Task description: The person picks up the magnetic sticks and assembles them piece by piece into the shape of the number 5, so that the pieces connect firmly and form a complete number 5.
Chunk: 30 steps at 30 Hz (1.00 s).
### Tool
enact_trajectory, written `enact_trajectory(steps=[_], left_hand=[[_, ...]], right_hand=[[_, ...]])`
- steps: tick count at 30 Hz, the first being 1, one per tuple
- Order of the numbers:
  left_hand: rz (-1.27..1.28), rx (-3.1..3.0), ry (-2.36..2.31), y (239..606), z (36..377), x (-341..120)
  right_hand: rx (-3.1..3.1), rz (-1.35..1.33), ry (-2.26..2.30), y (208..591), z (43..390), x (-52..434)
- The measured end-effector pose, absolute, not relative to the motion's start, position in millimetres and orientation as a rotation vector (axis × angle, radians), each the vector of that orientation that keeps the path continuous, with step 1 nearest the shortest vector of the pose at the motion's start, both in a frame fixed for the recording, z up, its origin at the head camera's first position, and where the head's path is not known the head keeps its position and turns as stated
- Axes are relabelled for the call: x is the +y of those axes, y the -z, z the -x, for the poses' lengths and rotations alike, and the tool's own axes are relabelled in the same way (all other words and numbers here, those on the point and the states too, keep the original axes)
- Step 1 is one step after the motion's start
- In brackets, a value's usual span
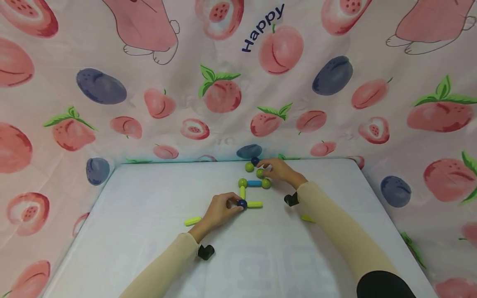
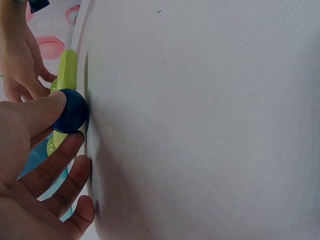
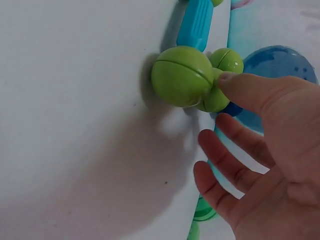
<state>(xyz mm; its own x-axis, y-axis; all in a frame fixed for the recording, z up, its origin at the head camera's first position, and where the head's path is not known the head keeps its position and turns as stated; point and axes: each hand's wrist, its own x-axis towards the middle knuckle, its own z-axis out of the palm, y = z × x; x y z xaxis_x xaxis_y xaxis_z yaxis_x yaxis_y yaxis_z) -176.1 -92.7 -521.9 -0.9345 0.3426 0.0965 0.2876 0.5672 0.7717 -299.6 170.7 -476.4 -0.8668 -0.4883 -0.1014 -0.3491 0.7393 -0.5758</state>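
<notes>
On the white table [image 1: 149, 194] lies a figure of balls and rods: green balls [image 1: 242, 182], a blue rod [image 1: 254, 183] and yellow-green rods [image 1: 255, 204]. My left hand [image 1: 223, 208] pinches the dark blue ball [image 1: 242, 203] at its lower corner. In the left wrist view thumb and forefinger hold this ball [image 2: 70, 111] against a yellow-green rod [image 2: 67, 67]. My right hand [image 1: 277, 170] is at the far end, one fingertip [image 3: 235, 85] touching a green ball [image 3: 212, 100]. Its other fingers are spread and free. A larger-looking green ball [image 3: 182, 76] and the blue rod [image 3: 195, 22] lie beside it.
A loose yellow-green rod [image 1: 192, 221] lies left of my left wrist, and another [image 1: 307, 218] is partly hidden under my right forearm. A fruit-printed cloth [image 1: 223, 91] hangs behind and around the table. The table's back edge runs just past the figure.
</notes>
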Motion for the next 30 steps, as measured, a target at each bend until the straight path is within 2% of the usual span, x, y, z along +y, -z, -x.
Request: enact_trajectory(steps=[11, 30], left_hand=[[-0.567, 2.722, -1.334, 520.6, 175.1, -92.2], [-0.585, 2.729, -1.336, 520.8, 174.7, -92.6]], right_hand=[[2.688, 0.543, 0.651, 476.4, 306.4, 158.6], [2.698, 0.555, 0.592, 476.7, 308.7, 155.9]])
